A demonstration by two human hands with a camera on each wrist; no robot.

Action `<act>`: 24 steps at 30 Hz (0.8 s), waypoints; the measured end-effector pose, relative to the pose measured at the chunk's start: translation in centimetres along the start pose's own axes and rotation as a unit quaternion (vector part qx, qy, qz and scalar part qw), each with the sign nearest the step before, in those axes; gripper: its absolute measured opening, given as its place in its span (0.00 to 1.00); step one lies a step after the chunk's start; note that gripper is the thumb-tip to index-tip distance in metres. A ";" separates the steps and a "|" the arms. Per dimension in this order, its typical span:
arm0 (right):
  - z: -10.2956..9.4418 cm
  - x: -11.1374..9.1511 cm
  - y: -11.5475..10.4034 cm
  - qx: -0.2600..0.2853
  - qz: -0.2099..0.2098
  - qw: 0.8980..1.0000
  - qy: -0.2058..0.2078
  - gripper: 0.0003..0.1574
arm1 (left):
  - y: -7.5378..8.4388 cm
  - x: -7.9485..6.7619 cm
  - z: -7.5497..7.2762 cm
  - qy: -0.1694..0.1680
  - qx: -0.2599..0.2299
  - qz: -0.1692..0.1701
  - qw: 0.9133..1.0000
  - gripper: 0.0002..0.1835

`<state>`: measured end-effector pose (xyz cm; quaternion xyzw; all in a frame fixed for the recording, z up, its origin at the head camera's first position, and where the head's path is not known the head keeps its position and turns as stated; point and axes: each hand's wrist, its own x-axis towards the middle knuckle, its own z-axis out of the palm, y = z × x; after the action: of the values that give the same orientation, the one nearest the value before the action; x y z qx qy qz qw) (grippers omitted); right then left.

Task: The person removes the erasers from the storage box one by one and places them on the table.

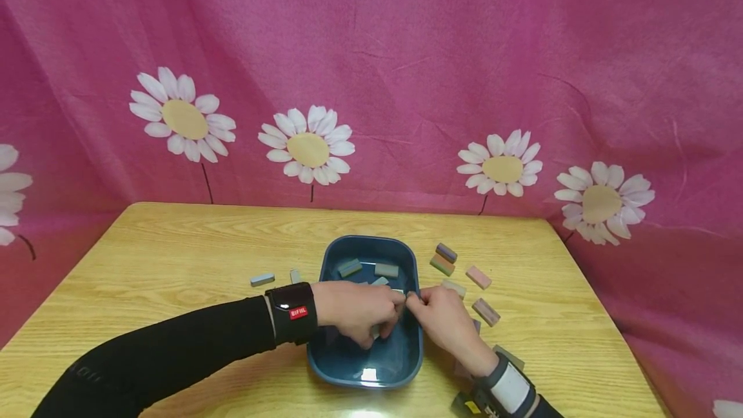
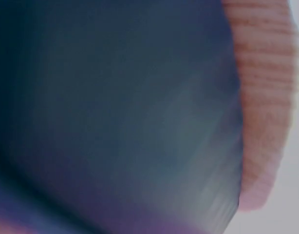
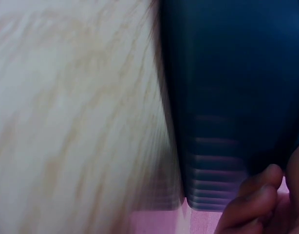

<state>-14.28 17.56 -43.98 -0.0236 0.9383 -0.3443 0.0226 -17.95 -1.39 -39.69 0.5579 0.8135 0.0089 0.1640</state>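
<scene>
A dark blue plastic bin [image 1: 371, 369] stands on the wooden table. My left hand [image 1: 362, 311] reaches down into it from the left, with a small pale block [image 1: 376, 331] between thumb and fingers. Other small blocks, among them a greenish block [image 1: 350, 268] and a grey-beige block [image 1: 386, 270], lie on the bin's floor toward the back. At the bin's right side my right hand [image 1: 444, 321] pinches the rim; its curled fingers [image 3: 254, 202] show against the wall in the right wrist view. The left wrist view holds mostly blurred bin wall [image 2: 115, 107].
Right of the bin lie several blocks: a purple-brown block [image 1: 446, 251], an orange-green block [image 1: 442, 264], a pink block [image 1: 478, 277] and a brown block [image 1: 485, 311]. Left of it are a light blue block [image 1: 262, 279] and a pale block [image 1: 295, 275]. A pink flowered cloth [image 1: 400, 82] hangs behind the table.
</scene>
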 end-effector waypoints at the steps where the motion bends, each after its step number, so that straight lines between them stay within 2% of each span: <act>1: 0.0 0.0 0.0 0.000 -0.002 1.000 0.002 0.27 | -0.2 -0.2 -0.3 0.010 -0.001 -0.005 1.000 0.06; 5: 0.0 0.0 0.0 -0.001 -0.006 1.000 0.007 0.27 | -1.1 -1.8 -1.9 0.057 0.000 -0.023 0.998 0.06; 7: 0.0 0.0 0.0 -0.002 -0.003 1.000 0.006 0.27 | -1.7 -2.9 -2.9 0.081 -0.017 -0.043 0.996 0.06; 10: 0.0 0.0 -0.1 -0.004 0.003 1.000 0.003 0.27 | -3.0 -4.8 -4.2 0.122 -0.044 -0.076 0.989 0.06; 13: 0.0 0.1 -0.1 -0.007 0.006 1.000 0.000 0.27 | -4.7 -6.8 -4.8 0.155 -0.071 -0.108 0.979 0.06; 18: -0.1 0.2 -0.1 -0.008 0.008 1.000 -0.001 0.27 | -8.2 -9.5 -3.9 0.176 -0.122 -0.138 0.967 0.04; 22: -0.1 0.1 -0.2 -0.006 0.010 1.000 -0.001 0.26 | -10.4 -10.9 -2.0 0.186 -0.154 -0.168 0.956 0.05; 24: -0.1 0.0 -0.2 -0.006 0.010 1.000 0.000 0.26 | -11.2 -11.1 -0.9 0.186 -0.155 -0.174 0.954 0.05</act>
<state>-14.29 17.48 -43.76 -0.0143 0.9404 -0.3387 0.0260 -24.71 -15.59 -38.21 0.3636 0.9028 0.2096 0.0933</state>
